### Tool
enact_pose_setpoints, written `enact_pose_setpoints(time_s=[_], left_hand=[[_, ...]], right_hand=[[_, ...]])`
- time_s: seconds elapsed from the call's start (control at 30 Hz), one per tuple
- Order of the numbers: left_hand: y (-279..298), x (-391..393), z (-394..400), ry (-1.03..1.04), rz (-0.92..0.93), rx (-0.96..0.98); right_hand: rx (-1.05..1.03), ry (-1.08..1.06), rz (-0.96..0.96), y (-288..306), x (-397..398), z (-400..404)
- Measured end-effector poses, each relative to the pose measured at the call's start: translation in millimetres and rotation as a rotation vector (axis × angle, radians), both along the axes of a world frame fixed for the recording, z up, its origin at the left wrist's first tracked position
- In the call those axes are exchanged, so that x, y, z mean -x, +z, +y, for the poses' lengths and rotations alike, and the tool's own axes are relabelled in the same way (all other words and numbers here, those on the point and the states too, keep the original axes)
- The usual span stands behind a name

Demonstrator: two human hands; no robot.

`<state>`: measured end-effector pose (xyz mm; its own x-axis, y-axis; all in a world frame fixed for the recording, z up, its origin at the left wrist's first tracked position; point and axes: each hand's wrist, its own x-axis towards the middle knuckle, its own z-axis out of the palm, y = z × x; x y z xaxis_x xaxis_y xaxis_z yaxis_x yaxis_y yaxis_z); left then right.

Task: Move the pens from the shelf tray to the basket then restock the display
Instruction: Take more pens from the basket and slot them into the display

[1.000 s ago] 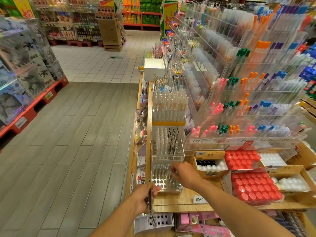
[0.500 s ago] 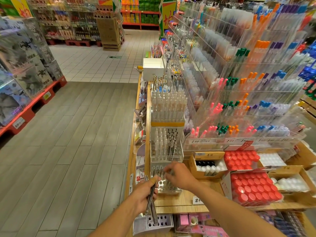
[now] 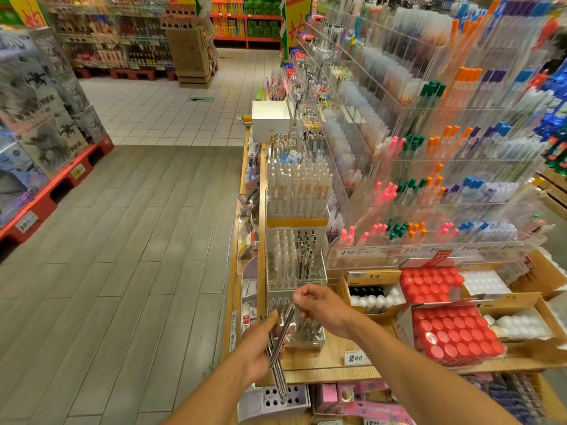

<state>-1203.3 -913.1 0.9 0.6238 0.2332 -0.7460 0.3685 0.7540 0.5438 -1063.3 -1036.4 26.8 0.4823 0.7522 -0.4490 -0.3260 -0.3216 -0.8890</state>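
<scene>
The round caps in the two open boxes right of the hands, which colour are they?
Red caps, clearest in the head view.

The left hand grips a bundle of slim silver pens (tips pointing down), while the right hand pinches another silver pen above the clear perforated shelf tray.

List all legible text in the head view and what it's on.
"2.50": price tag on the wooden shelf edge
"69": tag on the red pallet, remainder blurred
"1.90": price strip below the acrylic pen rack
Cardboard box label, yellow banner, other tags: too blurred.
</scene>
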Motion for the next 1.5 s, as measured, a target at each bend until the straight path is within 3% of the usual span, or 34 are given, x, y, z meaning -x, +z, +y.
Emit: enact_pose_setpoints(time_s=[0.1,0.17,0.37,0.47,0.9,1.17,1.37,1.5], left_hand=[[-6.2,2.6,4.6,0.035,0.078,0.028],[-11.2,3.9,6.3,0.032,0.127,0.002],[-18.9,8.2,2.9,-0.001,0.174,-0.007],[-17.4,7.4,3.9,0.032,0.145,0.016],[-11.9,7.0,6.2,0.038,0.126,-0.019],[-13.4,6.6,6.8,0.016,0.096,-0.053],[-12.7,4.7,6.3,0.000,0.025,-0.040],[-13.4,5.8,6.6,-0.004,-0.009,-0.024]], right_hand=[[-0.038,-0.104,-0.123,6.7,-11.6,-0.3],[-0.004,-0.115,-0.352,9.0,-17.8,-0.4],[0.196,0.096,-0.989,-3.8,-20.8,4.1],[0.223,0.178,-1.139,-15.3,-17.7,6.4],[0.264,0.194,-1.183,-23.7,-15.1,12.2],[0.411,0.275,-1.222,-28.9,-3.9,14.9],[0.614,0.358,-1.429,-31.9,6.5,28.4],[0.617,0.359,-1.384,-28.6,10.0,30.3]])
